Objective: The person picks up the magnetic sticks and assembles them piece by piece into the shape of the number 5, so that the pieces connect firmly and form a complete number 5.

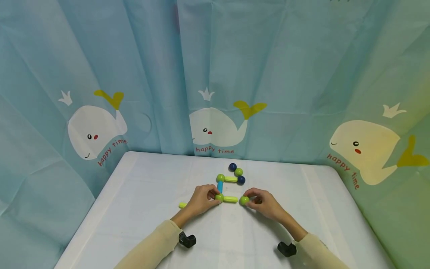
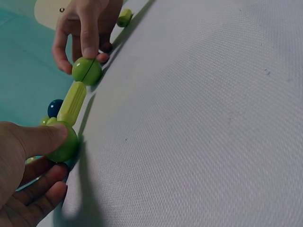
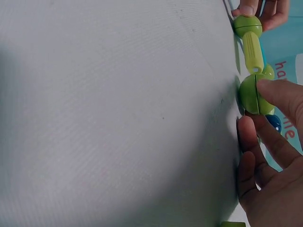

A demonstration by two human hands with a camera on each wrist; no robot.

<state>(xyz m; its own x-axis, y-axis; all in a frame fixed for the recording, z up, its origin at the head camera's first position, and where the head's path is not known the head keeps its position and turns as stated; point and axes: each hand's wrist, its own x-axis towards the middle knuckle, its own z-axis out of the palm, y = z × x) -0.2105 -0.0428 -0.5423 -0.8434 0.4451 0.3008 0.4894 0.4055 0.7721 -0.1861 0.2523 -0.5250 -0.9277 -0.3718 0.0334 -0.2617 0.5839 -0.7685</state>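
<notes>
My left hand [image 1: 203, 200] pinches a green ball [image 1: 219, 198] at the near corner of a small ball-and-rod frame. From that ball a yellow-green rod [image 1: 230, 199] points right, and a blue rod [image 1: 220, 186] runs back to another green ball [image 1: 220, 178]. A second yellow-green rod [image 1: 231, 179] links this rear ball to a dark blue ball [image 1: 241, 180]. With thumb and fingers, my right hand [image 1: 265, 203] grips a loose green ball [image 1: 244, 201], close to the near rod's free end [image 3: 255, 67]; the head view shows a small gap between them.
Behind the frame lie another dark blue ball [image 1: 233, 167] and a green ball [image 1: 239, 172]. One yellow-green rod [image 1: 182, 205] pokes out beside the left hand. Past the right hand, another yellow-green rod [image 2: 124, 18] lies on the white table [image 1: 151, 179]. A whale-print curtain [image 1: 285, 74] hangs behind.
</notes>
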